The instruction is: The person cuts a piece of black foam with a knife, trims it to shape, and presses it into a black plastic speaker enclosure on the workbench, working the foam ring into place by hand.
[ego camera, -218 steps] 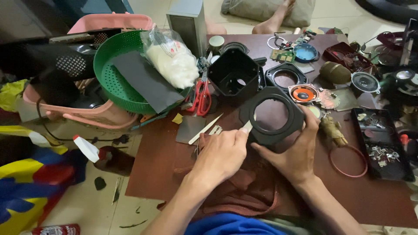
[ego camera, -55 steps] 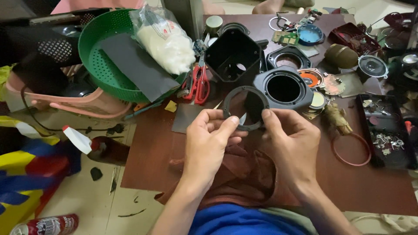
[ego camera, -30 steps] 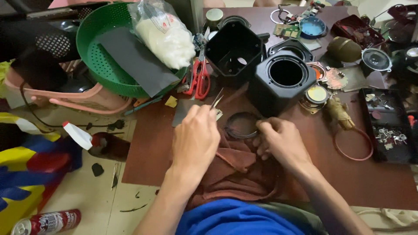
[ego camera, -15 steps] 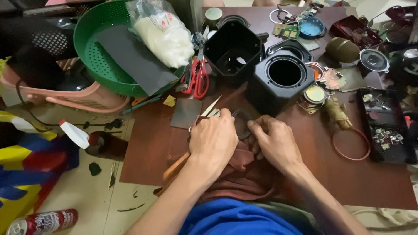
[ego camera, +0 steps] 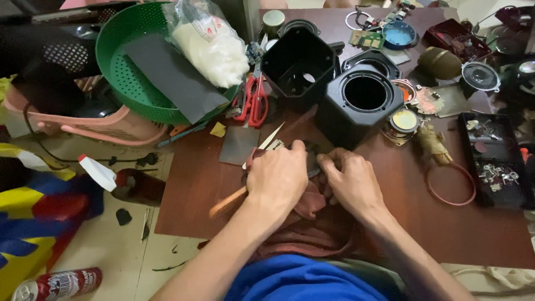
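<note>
Right now two hands work close together at the near middle of the brown counter (ego camera: 223, 195). The left hand (ego camera: 278, 175) is closed over a knife (ego camera: 245, 178) — its pale blade pokes out past the fingers and its wooden handle trails back toward the counter's edge. The right hand (ego camera: 351, 181) pinches a dark ring (ego camera: 313, 161), mostly hidden between the two hands; it seems thin and black, though little of it shows. Both rest over one reddish-brown cloth (ego camera: 312, 223). Behind them stand two black box-shaped shells: one with a round hole (ego camera: 362, 106), one open and hollow (ego camera: 298, 67). One pair of red scissors (ego camera: 253, 100) lies beside one green basket (ego camera: 120, 67) — one red rubber ring (ego camera: 451, 184) lies to the right.
</note>
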